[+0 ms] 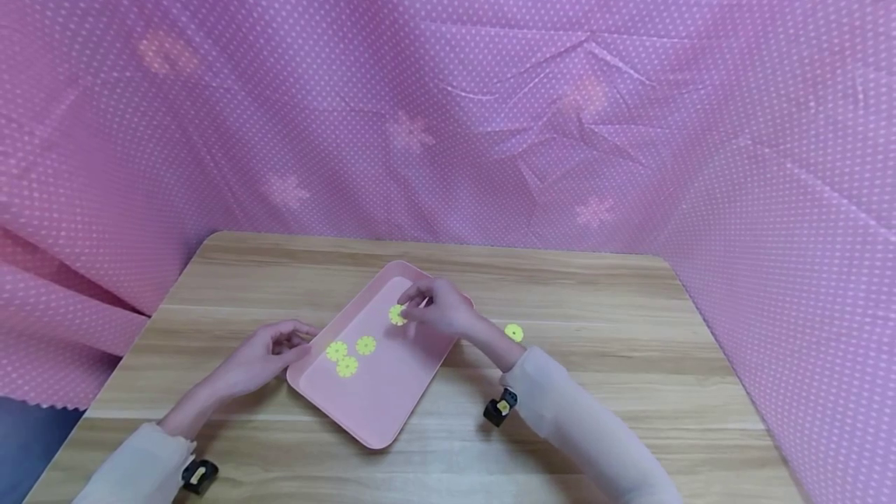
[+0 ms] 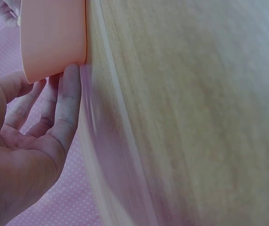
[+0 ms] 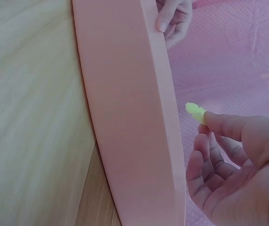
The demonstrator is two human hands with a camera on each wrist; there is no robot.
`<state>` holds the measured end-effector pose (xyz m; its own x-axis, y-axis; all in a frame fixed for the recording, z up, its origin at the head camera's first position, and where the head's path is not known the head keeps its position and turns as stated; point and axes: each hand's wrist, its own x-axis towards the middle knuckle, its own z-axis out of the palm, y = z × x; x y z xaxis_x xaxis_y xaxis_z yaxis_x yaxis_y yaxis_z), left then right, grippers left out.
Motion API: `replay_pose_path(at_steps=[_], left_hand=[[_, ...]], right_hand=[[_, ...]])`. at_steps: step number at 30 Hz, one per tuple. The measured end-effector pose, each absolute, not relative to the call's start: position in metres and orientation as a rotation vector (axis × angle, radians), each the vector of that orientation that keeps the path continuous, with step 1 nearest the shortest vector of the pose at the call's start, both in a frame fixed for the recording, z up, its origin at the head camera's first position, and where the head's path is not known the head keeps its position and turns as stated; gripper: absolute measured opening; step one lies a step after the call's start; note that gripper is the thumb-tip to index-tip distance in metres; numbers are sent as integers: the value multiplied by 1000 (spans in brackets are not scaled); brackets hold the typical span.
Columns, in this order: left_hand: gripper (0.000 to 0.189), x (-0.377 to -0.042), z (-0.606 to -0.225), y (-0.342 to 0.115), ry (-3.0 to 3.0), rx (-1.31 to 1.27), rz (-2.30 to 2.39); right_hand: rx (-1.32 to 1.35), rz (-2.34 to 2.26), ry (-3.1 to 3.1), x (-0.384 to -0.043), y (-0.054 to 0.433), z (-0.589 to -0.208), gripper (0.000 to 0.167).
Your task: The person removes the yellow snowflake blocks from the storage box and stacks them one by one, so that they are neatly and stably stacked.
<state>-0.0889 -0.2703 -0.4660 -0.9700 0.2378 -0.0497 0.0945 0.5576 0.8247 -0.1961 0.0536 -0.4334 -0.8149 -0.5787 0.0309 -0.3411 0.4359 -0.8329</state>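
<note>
Pinching a yellow disc [image 3: 195, 113] between thumb and fingertip, here's the right hand [image 1: 442, 308], its gap narrow, only the disc's thickness, the other fingers curling loosely in toward the palm. It's up over the far end of the pink tray [image 1: 364, 403], the disc above the tray's floor!

Over on the left, the left hand [image 1: 259, 356] has the tray by its left side: thumb at the rim, fingertips low against the outer wall, the grip spanning just the height of that wall. The tray sits slantwise on the tabletop [image 1: 595, 379], three loose discs [image 1: 365, 345] lying toward its left, two of them side by side. And out right, beyond the right wrist, one lone disc [image 1: 514, 333] lies on the wood.
</note>
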Motion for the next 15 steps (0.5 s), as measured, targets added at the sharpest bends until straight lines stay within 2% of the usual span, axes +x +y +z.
replay_pose_path(at_steps=[15], left_hand=[[29, -89, -467, -271, 2627, 277, 1388]], right_hand=[[-667, -1499, 2391, -185, 101, -429, 19]])
